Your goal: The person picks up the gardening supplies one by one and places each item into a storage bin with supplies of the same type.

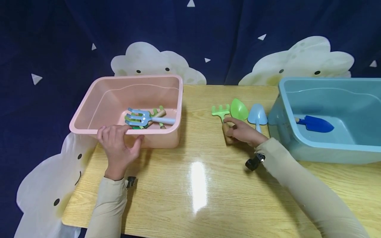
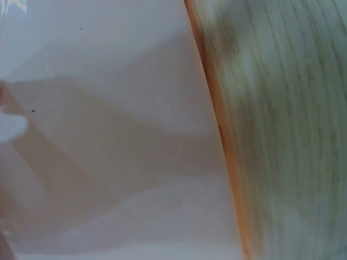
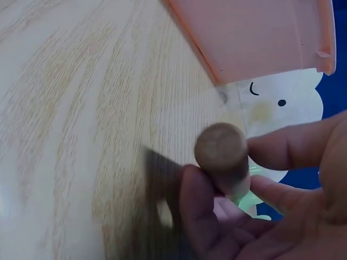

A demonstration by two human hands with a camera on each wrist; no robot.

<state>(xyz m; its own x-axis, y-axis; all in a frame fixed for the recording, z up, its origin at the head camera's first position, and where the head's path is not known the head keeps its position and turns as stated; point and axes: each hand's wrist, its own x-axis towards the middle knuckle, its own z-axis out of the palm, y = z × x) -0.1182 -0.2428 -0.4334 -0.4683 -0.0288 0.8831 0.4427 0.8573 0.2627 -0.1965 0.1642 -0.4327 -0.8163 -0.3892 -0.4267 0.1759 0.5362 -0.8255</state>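
My right hand (image 1: 244,133) pinches the wooden handle of a small green toy rake (image 1: 221,111), its tines pointing away from me. In the right wrist view the round handle end (image 3: 219,147) sits between thumb and fingers, tilted up toward the camera. My left hand (image 1: 116,145) grips the near rim of a pink bin (image 1: 154,140), fingers over the edge and thumb outside. Inside that bin lie a light blue hand fork (image 1: 145,118) and several green tools with wooden handles, partly overlapping. The left wrist view mostly shows the bin's pink wall (image 2: 119,119).
Right of the rake lie a green shovel (image 1: 239,109) and a light blue shovel (image 1: 257,115) on the wooden table (image 1: 166,191). A blue bin (image 1: 327,153) at the right holds a dark blue trowel (image 1: 319,124). A navy curtain (image 1: 226,33) hangs behind.
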